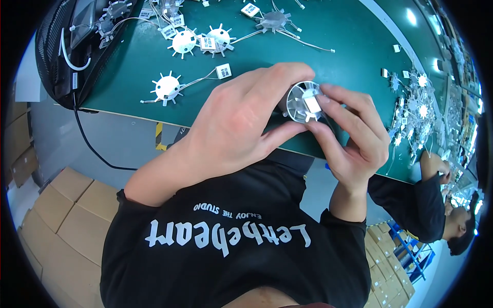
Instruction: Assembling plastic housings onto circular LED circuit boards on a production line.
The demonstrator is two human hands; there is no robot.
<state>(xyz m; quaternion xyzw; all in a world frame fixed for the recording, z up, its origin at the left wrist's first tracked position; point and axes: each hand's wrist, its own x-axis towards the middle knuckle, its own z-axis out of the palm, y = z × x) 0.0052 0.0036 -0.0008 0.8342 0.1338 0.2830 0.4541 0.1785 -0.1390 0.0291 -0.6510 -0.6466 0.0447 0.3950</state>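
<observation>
Just over the table's near edge, my left hand (236,115) is closed round a short, open-ended round housing (290,107), fingers behind it and thumb at its lower rim. Inside the rim sits a spoked metal disc (303,114) with a white square block (313,104) over it. My right hand (354,128) is closed on the disc from the right, a fingertip touching the block and the thumb by the lower rim. How deep the disc sits is hidden. Left of my hands lies another spoked disc (167,88), wired to a white block (223,71).
More spoked discs (184,42) with thin wires lie at the back of the green table (267,54). A pile of discs (418,110) is at right, near another person's arm (434,167). A black mesh-sided object (56,51) with a cable stands left. Cardboard boxes (77,215) are below.
</observation>
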